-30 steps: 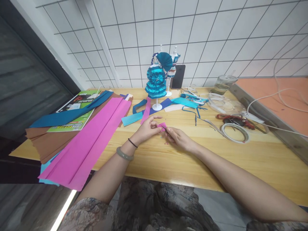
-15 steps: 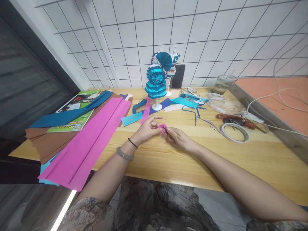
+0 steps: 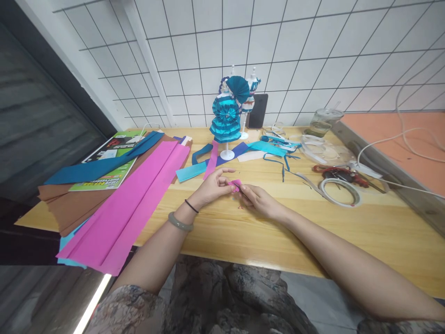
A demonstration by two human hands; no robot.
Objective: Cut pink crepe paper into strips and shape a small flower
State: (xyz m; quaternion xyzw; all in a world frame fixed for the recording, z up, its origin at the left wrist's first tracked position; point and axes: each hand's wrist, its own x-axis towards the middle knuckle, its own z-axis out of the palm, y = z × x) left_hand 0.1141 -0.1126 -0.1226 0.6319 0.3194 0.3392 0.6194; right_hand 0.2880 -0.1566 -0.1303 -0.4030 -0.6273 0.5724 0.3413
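Observation:
Just above the wooden table, my left hand pinches a small piece of pink paper between thumb and fingertip, its other fingers loosely curved. My right hand is closed close beside it, on a thin dark tool whose tip meets the pink paper; its kind is too small to make out. Behind my hands stands a small dress form on a white base, dressed in pleated teal and turquoise paper with a fan piece on top. A pink strip and a folded turquoise piece lie near my left fingers.
Long pink sheets, brown sheets and a teal strip lie over a magazine at left. A phone leans on the tiled wall. At right are a tape roll, a glass cup, tools and a white cable.
The view has shifted very slightly. Both hands keep their places at the pink paper, with no clear movement.

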